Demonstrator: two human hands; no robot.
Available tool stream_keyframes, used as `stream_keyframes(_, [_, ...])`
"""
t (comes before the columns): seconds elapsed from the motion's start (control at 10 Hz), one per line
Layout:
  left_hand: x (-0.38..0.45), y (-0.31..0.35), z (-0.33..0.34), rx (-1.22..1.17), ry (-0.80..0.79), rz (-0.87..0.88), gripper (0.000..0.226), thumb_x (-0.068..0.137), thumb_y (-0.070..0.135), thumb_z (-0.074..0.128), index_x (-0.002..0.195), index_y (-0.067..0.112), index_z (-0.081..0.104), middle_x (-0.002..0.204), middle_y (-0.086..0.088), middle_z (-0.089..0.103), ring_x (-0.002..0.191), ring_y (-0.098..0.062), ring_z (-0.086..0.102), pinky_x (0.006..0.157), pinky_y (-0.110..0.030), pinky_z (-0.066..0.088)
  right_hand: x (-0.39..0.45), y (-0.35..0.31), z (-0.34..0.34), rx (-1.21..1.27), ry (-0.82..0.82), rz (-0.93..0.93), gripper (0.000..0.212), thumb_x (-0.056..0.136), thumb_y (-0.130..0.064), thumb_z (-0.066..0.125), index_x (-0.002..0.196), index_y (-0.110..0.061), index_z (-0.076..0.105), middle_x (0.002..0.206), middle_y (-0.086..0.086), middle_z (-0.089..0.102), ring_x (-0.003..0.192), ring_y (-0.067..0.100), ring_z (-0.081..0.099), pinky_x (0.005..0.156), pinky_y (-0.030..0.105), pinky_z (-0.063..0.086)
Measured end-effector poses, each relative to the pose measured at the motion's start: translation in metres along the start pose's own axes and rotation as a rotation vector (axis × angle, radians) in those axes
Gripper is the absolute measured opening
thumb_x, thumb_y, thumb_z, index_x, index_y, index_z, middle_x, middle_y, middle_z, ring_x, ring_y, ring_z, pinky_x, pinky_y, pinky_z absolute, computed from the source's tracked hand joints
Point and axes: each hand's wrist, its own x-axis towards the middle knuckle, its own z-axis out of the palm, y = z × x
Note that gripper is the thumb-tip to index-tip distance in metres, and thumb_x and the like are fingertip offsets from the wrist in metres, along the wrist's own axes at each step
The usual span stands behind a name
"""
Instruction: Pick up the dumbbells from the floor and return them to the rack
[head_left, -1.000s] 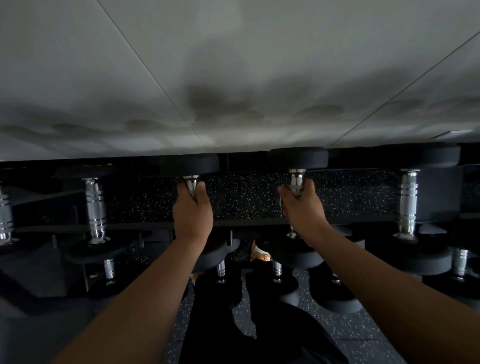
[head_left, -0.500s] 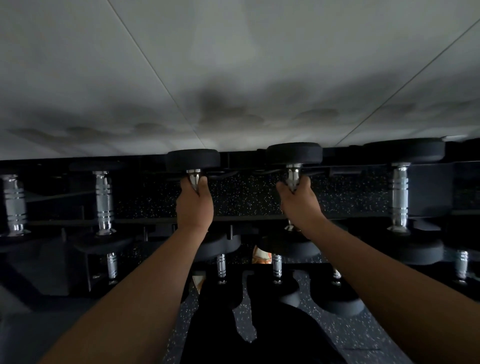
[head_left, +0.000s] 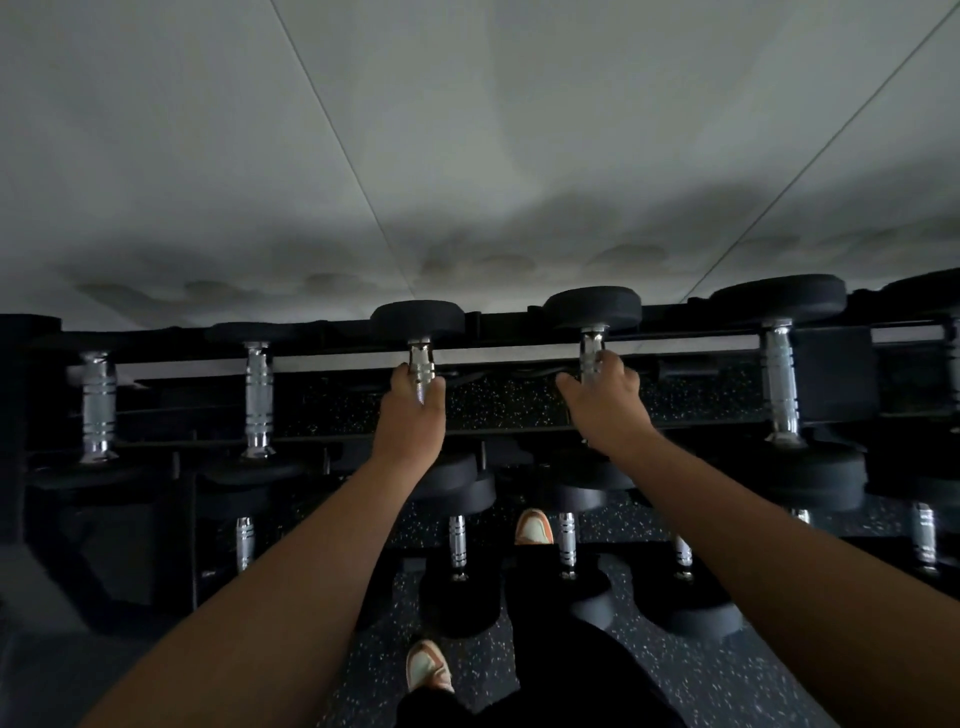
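Two black dumbbells with chrome handles sit side by side on the top tier of the black rack (head_left: 519, 426). My left hand (head_left: 413, 415) is closed around the handle of the left dumbbell (head_left: 418, 322). My right hand (head_left: 605, 405) is closed around the handle of the right dumbbell (head_left: 592, 309). The far heads of both rest at the rack's back rail; the near heads are mostly hidden under my wrists.
More dumbbells fill the top tier on the left (head_left: 258, 395) and right (head_left: 779, 374), and a lower tier holds several more (head_left: 457, 540). A pale wall (head_left: 467, 156) stands right behind the rack. My feet in orange-white shoes (head_left: 428, 665) stand on speckled floor.
Both hands have stayed on the two handles. The view has tilted down, so the rack sits lower in the frame and my shoes now show.
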Motion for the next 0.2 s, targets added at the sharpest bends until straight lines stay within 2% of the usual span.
stream_keyframes(0.1, [-0.011, -0.003, -0.015, -0.021, -0.009, 0.05, 0.056, 0.098, 0.047, 0.041, 0.139, 0.009, 0.039, 0.094, -0.015, 0.065, 0.065, -0.017, 0.063, 0.045, -0.019, 0.042, -0.02, -0.008, 0.002, -0.021, 0.028, -0.047, 0.069, 0.093, -0.049, 0.053, 0.149, -0.018, 0.026, 0.151, 0.015, 0.03, 0.126, 0.035, 0.043, 0.086, 0.041, 0.04])
stream_keyframes(0.2, [-0.021, -0.005, -0.038, -0.009, -0.012, 0.129, 0.059, 0.098, 0.049, 0.041, 0.14, 0.007, 0.037, 0.104, -0.021, 0.065, 0.074, -0.018, 0.064, 0.053, -0.019, 0.046, -0.045, -0.019, 0.005, 0.005, 0.042, -0.128, 0.069, 0.094, -0.052, 0.051, 0.151, -0.021, 0.028, 0.156, 0.01, 0.029, 0.132, 0.031, 0.042, 0.089, 0.037, 0.039])
